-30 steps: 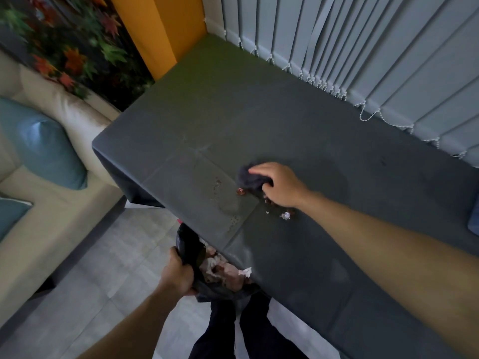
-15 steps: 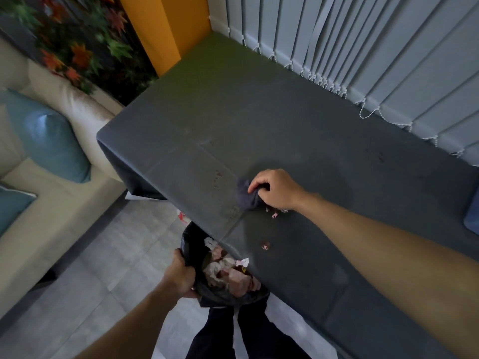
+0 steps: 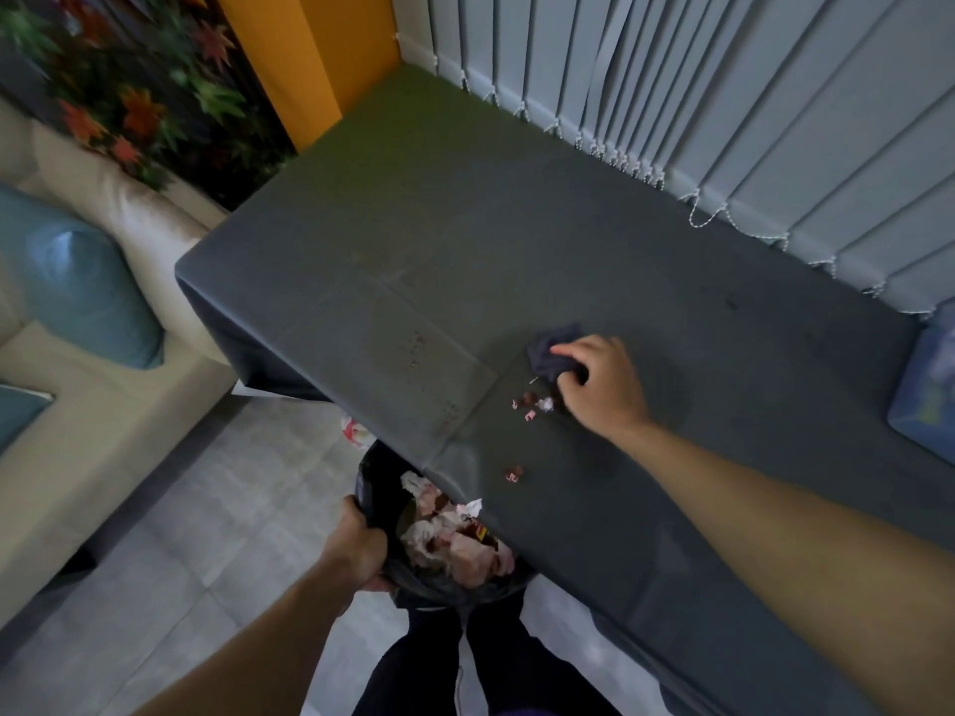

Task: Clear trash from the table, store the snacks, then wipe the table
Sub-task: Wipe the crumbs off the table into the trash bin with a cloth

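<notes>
My right hand point(image 3: 599, 387) grips a dark crumpled cloth point(image 3: 550, 351) on the grey table point(image 3: 465, 261). Small crumbs and wrapper bits point(image 3: 535, 403) lie just left of that hand, and another scrap point(image 3: 514, 473) lies nearer the table's front edge. My left hand point(image 3: 362, 547) holds the rim of a black bin bag point(image 3: 380, 488) below the table edge. The bag holds crumpled tissues and wrappers point(image 3: 449, 534).
A beige sofa point(image 3: 77, 405) with teal cushions point(image 3: 88, 297) stands to the left across a strip of tiled floor. Vertical blinds point(image 3: 723, 121) run along the table's far side. A blue packet point(image 3: 930, 385) lies at the right table edge. A scrap point(image 3: 356, 431) lies on the floor.
My right hand and the cloth have slid right across the table, leaving crumbs behind near the front edge. The bag in my left hand has stayed under the table edge.
</notes>
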Action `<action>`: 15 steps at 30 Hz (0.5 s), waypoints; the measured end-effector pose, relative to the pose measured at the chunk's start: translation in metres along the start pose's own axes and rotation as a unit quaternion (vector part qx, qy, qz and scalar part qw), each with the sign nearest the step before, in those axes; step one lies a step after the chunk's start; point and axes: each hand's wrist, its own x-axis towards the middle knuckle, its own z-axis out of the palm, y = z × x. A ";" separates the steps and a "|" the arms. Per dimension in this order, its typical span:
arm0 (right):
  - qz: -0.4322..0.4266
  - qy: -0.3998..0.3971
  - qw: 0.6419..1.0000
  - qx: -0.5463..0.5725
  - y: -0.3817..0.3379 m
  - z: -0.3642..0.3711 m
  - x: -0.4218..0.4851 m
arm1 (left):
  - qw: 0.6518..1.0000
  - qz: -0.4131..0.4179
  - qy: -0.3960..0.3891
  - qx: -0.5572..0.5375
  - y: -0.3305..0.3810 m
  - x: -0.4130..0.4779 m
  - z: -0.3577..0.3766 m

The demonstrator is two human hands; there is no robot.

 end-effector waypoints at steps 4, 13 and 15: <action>-0.063 -0.045 0.996 0.054 -0.018 0.002 -0.021 | 1.000 0.010 0.003 0.001 -0.001 -0.002 0.001; -0.001 -0.022 1.000 -0.010 -0.019 0.006 -0.032 | 1.000 0.022 -0.015 0.016 -0.016 0.000 -0.001; -0.023 -0.047 0.999 0.003 -0.031 0.011 -0.049 | 0.999 0.024 -0.022 0.019 -0.019 -0.003 -0.003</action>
